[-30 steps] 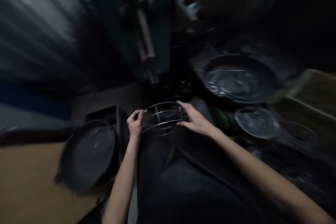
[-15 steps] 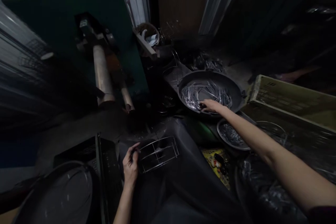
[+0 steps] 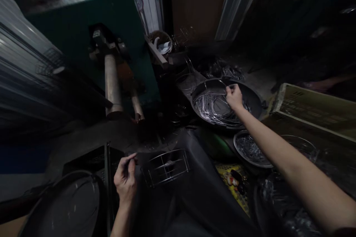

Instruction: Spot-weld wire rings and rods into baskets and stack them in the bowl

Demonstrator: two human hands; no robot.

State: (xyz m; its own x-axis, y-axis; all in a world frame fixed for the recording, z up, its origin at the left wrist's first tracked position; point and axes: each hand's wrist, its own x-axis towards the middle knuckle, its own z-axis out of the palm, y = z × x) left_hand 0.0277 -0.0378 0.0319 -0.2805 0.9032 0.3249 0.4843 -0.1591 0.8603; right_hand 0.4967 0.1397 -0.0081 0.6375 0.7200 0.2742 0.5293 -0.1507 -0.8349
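Note:
My right hand (image 3: 234, 96) is above a wide dark pan (image 3: 257, 100), its fingers pinched on a bent wire (image 3: 213, 80) that arches up and to the left. Many thin shiny wires (image 3: 207, 107) lie inside the pan, curved along its wall. A rectangular wire frame (image 3: 167, 168) with crossbars rests on the dark cloth over my lap. Just left of this frame, apart from it, my left hand (image 3: 125, 176) is raised with thumb and forefinger apart; I see nothing between them.
A green machine (image 3: 133, 26) with a metal cylinder (image 3: 111, 81) stands ahead on the left. A smaller bowl (image 3: 250, 148) of metal pieces and a yellowish crate (image 3: 317, 109) are at right. A yellow basket (image 3: 222, 172) is beside my lap; a round dark tub (image 3: 63, 203) is at lower left.
My right hand has risen from the wires in the pan and now has a bent wire in its fingers. My left hand has shifted left, away from the wire frame.

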